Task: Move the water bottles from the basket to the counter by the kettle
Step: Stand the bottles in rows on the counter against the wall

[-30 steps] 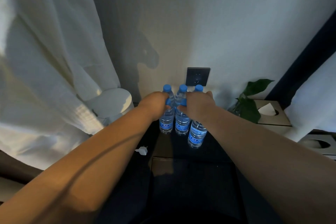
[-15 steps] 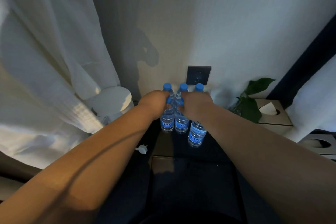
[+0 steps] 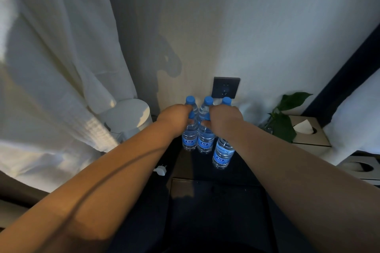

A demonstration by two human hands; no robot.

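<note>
Left hand (image 3: 175, 118) closed round the neck of the leftmost clear plastic water bottle with blue cap and label (image 3: 190, 129). Right hand (image 3: 223, 118) closed over the rightmost bottle (image 3: 223, 155), fingertips (image 3: 205, 123) also touching the middle bottle (image 3: 205, 139); cannot tell whether it grips one or both. Three bottles upright in a tight cluster on the dark tabletop (image 3: 242, 170), close to the wall; a fourth blue cap shows between the hands, so there may be one more behind. No basket in view.

Step, as judged: setting the bottles down by the white rounded kettle (image 3: 128, 116) at left. To do it well: seat each base flat before letting go, release one hand at a time, draw the fingers straight up so no neighbour is tipped.

Surface: dark, dimly lit, a white plug (image 3: 160, 169) lying loose near its left edge. Room: pale wall with dark socket plate (image 3: 225, 87), white robe (image 3: 51, 68) hanging left, green leafy plant (image 3: 284, 121) and tissue box (image 3: 308, 131) at right.
</note>
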